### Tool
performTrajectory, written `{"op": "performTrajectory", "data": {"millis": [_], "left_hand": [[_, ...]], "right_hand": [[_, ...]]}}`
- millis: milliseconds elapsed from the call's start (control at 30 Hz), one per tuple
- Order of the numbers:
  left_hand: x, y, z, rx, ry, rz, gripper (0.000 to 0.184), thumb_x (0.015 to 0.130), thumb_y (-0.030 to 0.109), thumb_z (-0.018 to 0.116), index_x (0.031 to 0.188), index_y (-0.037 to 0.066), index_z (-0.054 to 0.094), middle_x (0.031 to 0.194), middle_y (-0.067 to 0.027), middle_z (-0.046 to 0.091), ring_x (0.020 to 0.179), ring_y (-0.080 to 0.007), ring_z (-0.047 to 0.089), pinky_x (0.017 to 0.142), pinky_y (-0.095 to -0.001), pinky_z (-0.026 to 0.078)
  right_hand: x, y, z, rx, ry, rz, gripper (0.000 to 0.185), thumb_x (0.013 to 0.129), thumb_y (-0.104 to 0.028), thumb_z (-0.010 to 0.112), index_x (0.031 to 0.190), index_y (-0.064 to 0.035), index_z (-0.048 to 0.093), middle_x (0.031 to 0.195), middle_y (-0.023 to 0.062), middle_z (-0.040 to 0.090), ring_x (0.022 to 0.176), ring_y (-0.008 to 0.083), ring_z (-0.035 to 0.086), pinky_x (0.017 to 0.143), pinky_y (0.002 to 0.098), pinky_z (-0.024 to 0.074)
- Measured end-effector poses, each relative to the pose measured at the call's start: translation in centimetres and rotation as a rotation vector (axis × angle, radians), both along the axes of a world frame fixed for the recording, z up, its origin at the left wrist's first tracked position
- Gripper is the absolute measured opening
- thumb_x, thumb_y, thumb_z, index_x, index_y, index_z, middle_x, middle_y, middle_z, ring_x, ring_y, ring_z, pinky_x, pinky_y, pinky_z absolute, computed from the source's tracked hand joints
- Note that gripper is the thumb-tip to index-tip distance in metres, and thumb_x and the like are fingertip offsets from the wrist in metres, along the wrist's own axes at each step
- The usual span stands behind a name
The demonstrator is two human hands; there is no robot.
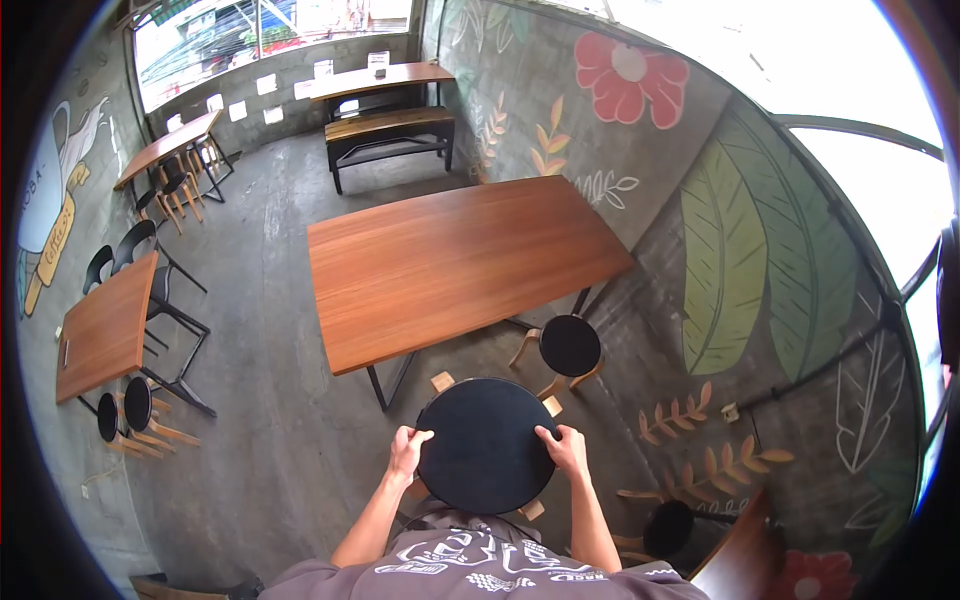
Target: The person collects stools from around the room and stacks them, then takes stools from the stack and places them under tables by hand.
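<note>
A stool (486,446) with a round black seat and pale wooden legs is right in front of my body. On the left edge of its seat, my left hand (407,450) is closed with the thumb on top. My right hand (566,449) grips the opposite edge in the same way. Only the leg ends show past the seat, and my fingers under the rim are hidden. Just beyond the stool stands a wooden table (460,265) with dark metal legs.
Another black-seated stool (570,346) stands at the table's near right corner. To the left are a second table (110,325), black chairs (135,245) and stools (140,405). A bench (390,125) stands at the back. One more stool (668,528) is at lower right beside a painted wall.
</note>
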State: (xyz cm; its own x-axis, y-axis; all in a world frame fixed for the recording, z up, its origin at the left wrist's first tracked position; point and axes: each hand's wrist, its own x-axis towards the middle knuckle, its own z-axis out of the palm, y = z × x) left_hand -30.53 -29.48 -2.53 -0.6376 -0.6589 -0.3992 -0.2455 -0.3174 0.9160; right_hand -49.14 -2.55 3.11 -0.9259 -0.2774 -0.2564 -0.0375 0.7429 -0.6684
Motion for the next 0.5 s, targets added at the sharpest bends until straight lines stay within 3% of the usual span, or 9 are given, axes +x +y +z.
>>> {"op": "performTrajectory", "data": {"millis": [33,67,400,500], "left_hand": [[-0.8,-0.4,-0.1,-0.015,-0.013,-0.014,0.03,0.079,0.025,0.072,0.087,0.001,0.056,0.086,-0.0059,0.059,0.082,-0.014,0.053,0.076,-0.0288,0.044],[-1.6,-0.6,0.1,-0.014,-0.025,-0.023,0.032,0.078,0.026,0.073,0.088,0.0,0.056,0.087,-0.0064,0.059,0.082,-0.014,0.053,0.075,-0.0289,0.044],[-8.7,-2.5,-1.1,-0.021,-0.103,-0.019,0.036,0.078,0.03,0.073,0.085,0.001,0.053,0.082,-0.0035,0.053,0.079,-0.0128,0.049,0.071,-0.0284,0.042],[-10.1,-2.5,-1.7,-0.009,-0.124,-0.004,0.036,0.078,0.03,0.073,0.086,0.001,0.054,0.082,-0.0035,0.054,0.079,-0.0126,0.049,0.071,-0.0284,0.043]], "right_hand": [[-0.9,-0.3,-0.2,0.0,-0.039,-0.003,0.058,0.083,-0.05,0.072,0.071,0.0049,0.061,0.057,0.0134,0.06,0.049,0.0206,0.063,0.043,0.035,0.0496],[-1.8,-0.7,-0.5,0.028,0.008,0.023,0.058,0.083,-0.05,0.071,0.071,0.0052,0.06,0.058,0.0139,0.061,0.049,0.0212,0.063,0.043,0.0347,0.0498],[-9.8,-3.4,-0.4,0.06,-0.075,0.028,0.06,0.084,-0.052,0.07,0.074,0.0065,0.06,0.061,0.0164,0.062,0.052,0.0242,0.066,0.044,0.0366,0.051],[-12.7,-3.5,-2.8,0.062,-0.049,0.076,0.06,0.083,-0.053,0.07,0.074,0.0064,0.06,0.062,0.0166,0.062,0.053,0.0246,0.066,0.044,0.0369,0.0513]]}}
